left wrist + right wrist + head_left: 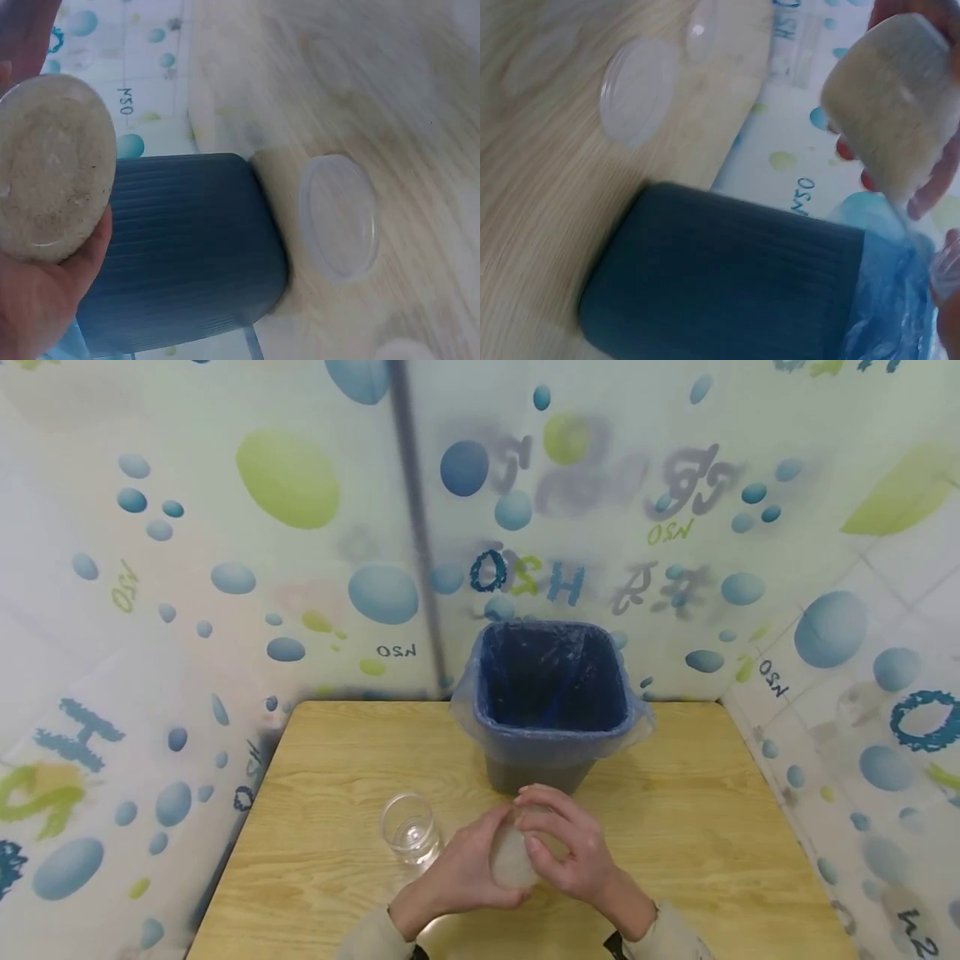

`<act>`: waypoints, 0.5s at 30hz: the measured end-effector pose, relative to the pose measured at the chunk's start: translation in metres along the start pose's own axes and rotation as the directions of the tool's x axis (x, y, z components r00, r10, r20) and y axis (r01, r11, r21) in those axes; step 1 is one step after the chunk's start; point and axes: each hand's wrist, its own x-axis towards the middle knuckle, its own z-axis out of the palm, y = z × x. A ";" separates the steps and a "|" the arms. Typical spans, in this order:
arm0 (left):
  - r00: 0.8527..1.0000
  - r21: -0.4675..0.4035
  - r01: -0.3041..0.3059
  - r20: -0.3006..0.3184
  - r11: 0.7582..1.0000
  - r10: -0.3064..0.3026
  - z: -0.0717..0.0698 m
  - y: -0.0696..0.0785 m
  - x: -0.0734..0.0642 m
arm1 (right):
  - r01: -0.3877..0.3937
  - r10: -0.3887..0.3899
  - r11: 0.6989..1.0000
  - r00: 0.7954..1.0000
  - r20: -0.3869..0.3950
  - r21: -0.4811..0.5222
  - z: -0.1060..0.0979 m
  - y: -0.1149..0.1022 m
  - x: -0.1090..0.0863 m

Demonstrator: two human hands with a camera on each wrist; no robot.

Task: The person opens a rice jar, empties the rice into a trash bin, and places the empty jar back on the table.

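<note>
My left hand (468, 864) grips a round, see-through tub (512, 856) from the side, above the table in front of the bin. Pale, grainy contents show through its base (52, 169) in the left wrist view and through its tilted wall (889, 97) in the right wrist view. My right hand (570, 843) is at the tub's other side with bent fingers. At the right edge of the right wrist view, its fingers pinch a small clear plastic piece (946, 266), mostly cut off by the frame.
A dark bin (540, 768) with a blue liner (555, 745) stands at the table's back edge. A clear glass (410, 827) with some clear liquid is left of my hands. A round clear lid (339, 217) lies on the wooden table (322, 827). Patterned curtains enclose the table.
</note>
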 end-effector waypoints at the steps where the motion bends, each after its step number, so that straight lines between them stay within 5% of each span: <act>1: 1.000 0.015 -0.003 0.005 1.000 0.003 -0.001 0.000 0.000 | 0.011 -0.011 1.000 1.000 0.029 0.009 -0.002 0.001 0.000; 4: 1.000 0.095 -0.025 -0.003 0.995 0.025 -0.002 -0.001 0.002 | -0.075 0.077 0.997 0.985 0.152 -0.017 -0.012 0.003 -0.005; 6: 0.998 0.172 -0.048 -0.020 0.984 0.052 -0.003 -0.002 0.003 | -0.207 0.228 0.972 0.943 0.243 -0.109 -0.021 0.000 -0.006; 8: 0.996 0.247 -0.066 -0.046 0.967 0.080 -0.004 -0.004 0.004 | -0.340 0.410 0.906 0.854 0.321 -0.252 -0.029 -0.005 -0.006; 10: 0.992 0.319 -0.080 -0.070 0.944 0.107 -0.005 -0.007 0.003 | -0.433 0.570 0.811 0.733 0.370 -0.393 -0.036 -0.010 -0.003; 13: 0.986 0.369 -0.096 -0.089 0.924 0.138 -0.007 -0.011 0.003 | -0.528 0.716 0.695 0.565 0.409 -0.488 -0.042 -0.015 0.003; 15: 0.984 0.383 -0.112 -0.086 0.917 0.157 -0.008 -0.012 0.002 | -0.586 0.763 0.647 0.488 0.425 -0.489 -0.044 -0.016 0.007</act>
